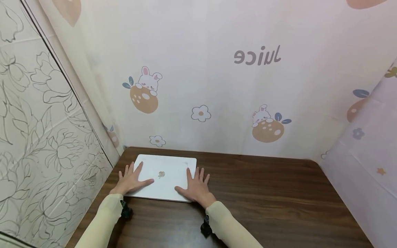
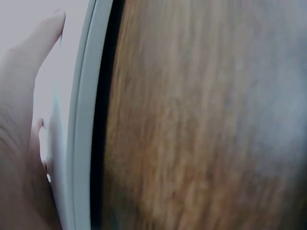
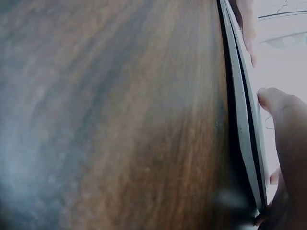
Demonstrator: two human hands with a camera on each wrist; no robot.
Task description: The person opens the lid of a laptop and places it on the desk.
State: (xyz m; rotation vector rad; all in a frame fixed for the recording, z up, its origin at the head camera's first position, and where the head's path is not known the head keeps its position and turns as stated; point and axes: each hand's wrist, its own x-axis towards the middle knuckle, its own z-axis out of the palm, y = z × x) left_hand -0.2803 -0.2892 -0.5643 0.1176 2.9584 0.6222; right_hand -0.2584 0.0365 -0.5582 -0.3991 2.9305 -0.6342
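Just behind the left hand (image 1: 131, 182) and the right hand (image 1: 196, 187), pale sleeves (image 1: 102, 217) reach in, with a dark device (image 1: 126, 210) at each wrist. Both hands are spread, fingers fanned forward and thumbs turned toward each other; neither pinches anything. Beneath them lies the laptop (image 1: 164, 186), flat on the brown surface (image 1: 263, 193), one long edge toward the wrists. The left hand covers its left side, thumb on the lid (image 1: 172, 165), outer fingers past the edge; the right hand mirrors this on the right. Between the thumbs, slightly farther off, is the logo (image 1: 161, 174). Beside the right thumb, the wrist view shows a dark seam between lid and base (image 3: 245, 129); whether the lid is fully down, I cannot tell.

The step in hand looks like steadying or positioning the laptop. The next move probably calls for even pressure from both hands, so that it does not twist. No container appears around the hands, so there are no contents to tell.

Left of the left hand, a flower-drawn cloth (image 1: 46, 120) flanks the surface. Farthest off, beyond both hands, hangs a rabbit-print curtain (image 1: 217, 86) bearing "Juice" in mirrored letters.
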